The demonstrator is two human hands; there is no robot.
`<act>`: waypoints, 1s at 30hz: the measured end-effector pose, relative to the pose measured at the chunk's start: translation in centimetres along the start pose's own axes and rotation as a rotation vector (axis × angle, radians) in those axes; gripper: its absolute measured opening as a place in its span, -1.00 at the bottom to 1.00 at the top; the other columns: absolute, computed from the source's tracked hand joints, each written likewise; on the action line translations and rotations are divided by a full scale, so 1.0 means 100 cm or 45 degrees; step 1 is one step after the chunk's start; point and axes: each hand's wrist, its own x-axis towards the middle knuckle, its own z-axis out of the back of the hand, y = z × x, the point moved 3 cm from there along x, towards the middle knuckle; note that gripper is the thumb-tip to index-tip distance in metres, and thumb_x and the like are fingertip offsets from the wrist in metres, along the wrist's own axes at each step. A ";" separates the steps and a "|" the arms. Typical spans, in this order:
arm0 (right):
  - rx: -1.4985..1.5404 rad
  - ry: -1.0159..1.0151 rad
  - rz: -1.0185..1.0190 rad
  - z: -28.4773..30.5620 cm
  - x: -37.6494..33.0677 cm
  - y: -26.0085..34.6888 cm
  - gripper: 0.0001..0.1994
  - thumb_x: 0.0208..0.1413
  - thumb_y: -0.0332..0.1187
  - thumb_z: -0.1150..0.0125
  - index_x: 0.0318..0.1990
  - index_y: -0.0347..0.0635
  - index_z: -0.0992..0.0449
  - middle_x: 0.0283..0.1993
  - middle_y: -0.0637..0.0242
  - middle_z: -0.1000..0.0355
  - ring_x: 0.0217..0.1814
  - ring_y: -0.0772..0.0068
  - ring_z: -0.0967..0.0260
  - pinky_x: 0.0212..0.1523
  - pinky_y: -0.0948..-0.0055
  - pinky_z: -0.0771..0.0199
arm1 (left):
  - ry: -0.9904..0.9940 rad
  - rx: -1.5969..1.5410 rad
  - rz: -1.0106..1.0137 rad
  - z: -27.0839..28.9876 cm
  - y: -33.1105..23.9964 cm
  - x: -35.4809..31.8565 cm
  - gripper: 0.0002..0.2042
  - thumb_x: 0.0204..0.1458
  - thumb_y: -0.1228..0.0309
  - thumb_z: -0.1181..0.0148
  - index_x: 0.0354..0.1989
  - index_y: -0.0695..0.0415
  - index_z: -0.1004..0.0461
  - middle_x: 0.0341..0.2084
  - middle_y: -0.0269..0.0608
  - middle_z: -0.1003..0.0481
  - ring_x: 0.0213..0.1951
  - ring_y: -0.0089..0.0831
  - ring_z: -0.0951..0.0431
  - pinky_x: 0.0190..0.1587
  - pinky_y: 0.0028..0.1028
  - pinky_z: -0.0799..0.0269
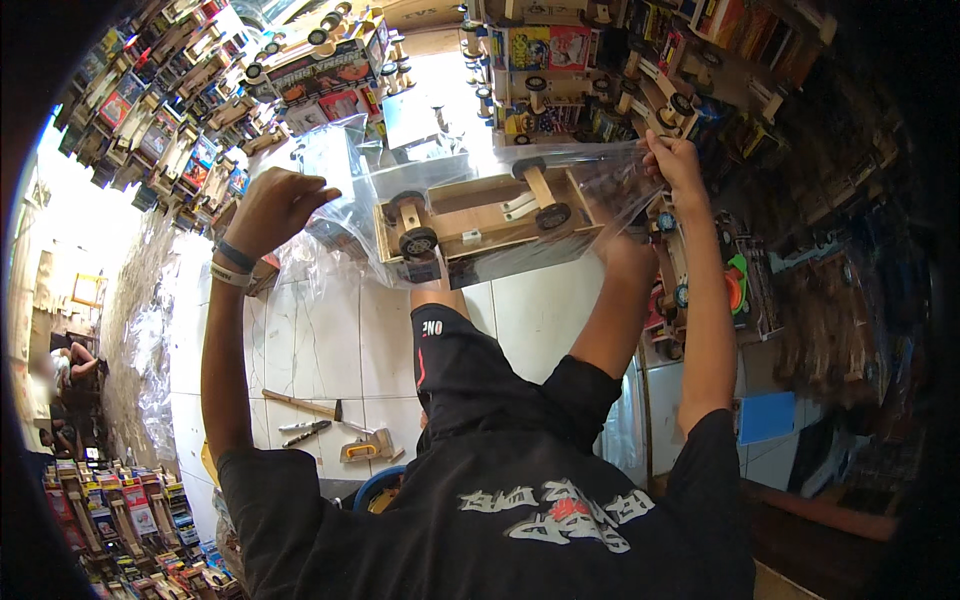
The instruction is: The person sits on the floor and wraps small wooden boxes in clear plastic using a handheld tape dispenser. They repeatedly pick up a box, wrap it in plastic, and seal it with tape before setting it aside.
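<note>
A wooden toy truck (470, 215) lies wheels-up inside a clear plastic bag (625, 180), above my bare knees. Its black wheels, wooden axle blocks and hollow underside show through the film. At the bag's right end, my right hand (677, 168) pinches the film between thumb and fingers, pulling it taut. On the other side, my left hand (275, 212) is closed, its fingertips pressed together at the loose film to the left of the truck. The exact spot it grips is hard to make out.
Stacked toy trucks (335, 70) rise ahead and on both sides. On the white tiled floor (320, 350) lie a hammer (300, 403), pens (304, 433) and a yellow-and-wood tool (368, 447). A blue tub (378, 490) stands near my hip. Another person (72, 370) sits far left.
</note>
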 end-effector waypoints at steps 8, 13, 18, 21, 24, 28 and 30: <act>-0.358 -0.121 0.391 -0.013 0.027 0.054 -0.58 0.45 -0.11 -0.17 -0.33 -0.29 -0.67 -0.65 0.39 -0.44 -0.67 0.58 -0.31 -0.53 0.39 -0.34 | 0.097 -0.139 0.164 -0.032 0.027 -0.032 -0.68 0.25 0.12 -0.32 -0.31 0.15 -0.73 -0.59 0.02 -0.56 -0.53 -0.02 -0.57 -0.40 -0.14 -0.44; -0.607 -0.005 0.960 -0.042 0.031 0.147 -0.58 0.44 -0.11 -0.18 -0.38 -0.25 -0.68 -0.70 0.37 -0.42 -0.66 0.55 -0.41 -0.51 0.36 -0.39 | 0.300 -0.395 0.158 -0.103 -0.006 -0.074 -0.63 0.30 0.14 -0.23 -0.41 0.19 -0.67 -0.54 0.07 -0.56 -0.47 0.07 -0.58 -0.37 -0.08 -0.45; -0.623 0.205 0.971 -0.063 0.018 0.196 -0.59 0.45 -0.12 -0.16 -0.36 -0.26 -0.66 -0.68 0.37 -0.44 -0.64 0.59 -0.42 -0.50 0.44 -0.40 | 0.308 -0.671 0.301 -0.182 -0.046 -0.113 -0.65 0.32 0.19 -0.20 -0.42 0.20 -0.67 -0.53 0.14 -0.57 -0.48 0.10 -0.57 -0.38 -0.07 -0.45; -0.577 0.392 1.012 -0.062 -0.001 0.205 -0.71 0.42 -0.28 -0.18 -0.31 -0.29 -0.65 -0.56 0.33 -0.52 -0.57 0.62 -0.46 -0.47 0.47 -0.45 | 0.301 -0.732 0.361 -0.202 -0.105 -0.137 -0.85 0.21 0.28 -0.30 -0.19 0.02 -0.74 -0.40 -0.05 -0.68 -0.33 -0.10 -0.69 -0.23 -0.18 -0.59; -0.411 0.733 1.172 -0.067 -0.043 0.203 -0.88 0.27 -0.39 -0.29 -0.25 -0.22 -0.68 -0.44 0.29 -0.60 -0.46 0.47 -0.56 -0.38 0.33 -0.55 | 0.864 -0.532 0.188 -0.214 -0.189 -0.157 -0.82 0.27 0.29 -0.15 -0.18 -0.04 -0.70 -0.38 -0.06 -0.67 -0.30 -0.06 -0.71 -0.24 -0.11 -0.62; -0.500 1.094 1.334 -0.080 -0.153 0.167 -0.89 0.11 -0.45 -0.33 -0.23 -0.05 -0.72 -0.31 0.21 -0.66 -0.30 0.14 -0.65 -0.17 0.20 -0.64 | 0.848 -0.690 -0.020 -0.169 -0.216 -0.140 -0.83 0.31 0.31 -0.16 -0.25 0.10 -0.62 -0.42 0.03 -0.62 -0.35 -0.04 -0.68 -0.28 -0.12 -0.56; -0.575 1.143 1.472 -0.084 -0.214 0.151 -0.94 0.14 -0.34 -0.34 -0.32 -0.06 -0.68 -0.40 0.22 -0.62 -0.28 0.13 -0.64 -0.14 0.20 -0.61 | 0.337 -1.161 0.110 -0.123 -0.185 -0.113 -0.79 0.28 0.32 -0.23 -0.34 0.20 -0.58 -0.54 -0.05 -0.57 -0.50 -0.18 -0.59 -0.41 -0.26 -0.46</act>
